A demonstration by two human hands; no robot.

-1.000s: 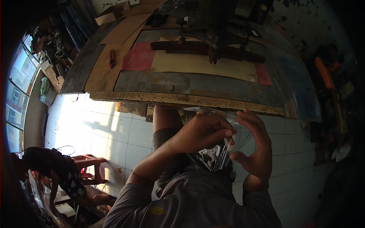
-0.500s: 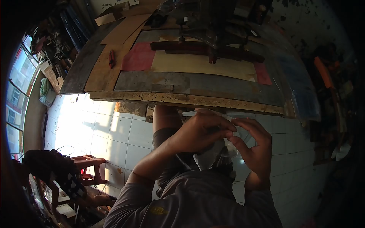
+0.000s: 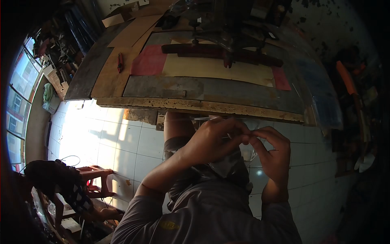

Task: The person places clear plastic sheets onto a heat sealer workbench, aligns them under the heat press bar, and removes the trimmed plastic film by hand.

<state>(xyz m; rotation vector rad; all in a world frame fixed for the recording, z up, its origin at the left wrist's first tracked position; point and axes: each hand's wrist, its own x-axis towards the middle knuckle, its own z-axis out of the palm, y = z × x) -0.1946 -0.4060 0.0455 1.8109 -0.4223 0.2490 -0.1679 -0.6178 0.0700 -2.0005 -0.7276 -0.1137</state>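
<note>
My left hand [image 3: 217, 140] and my right hand [image 3: 272, 152] meet fingertip to fingertip over my lap, just below the worktable's front edge. Both are closed in a pinch on thin clear plastic [image 3: 248, 152], which hangs below and behind the fingers and is hard to make out. Beyond them on the worktable [image 3: 199, 106] lie a yellow sheet [image 3: 211, 70] and a red sheet [image 3: 148, 61], under a dark bar [image 3: 195, 50] of a machine.
Red-handled pliers [image 3: 120, 63] lie at the table's left. Brown cardboard [image 3: 136, 30] is behind them. Blue plastic [image 3: 325, 107] hangs at the right corner. A person [image 3: 61, 183] is at the lower left beside a red stool [image 3: 97, 179].
My right hand has moved left and its fingertips have closed against those of my left hand. The clear plastic below them has shifted and shows less over my lap.
</note>
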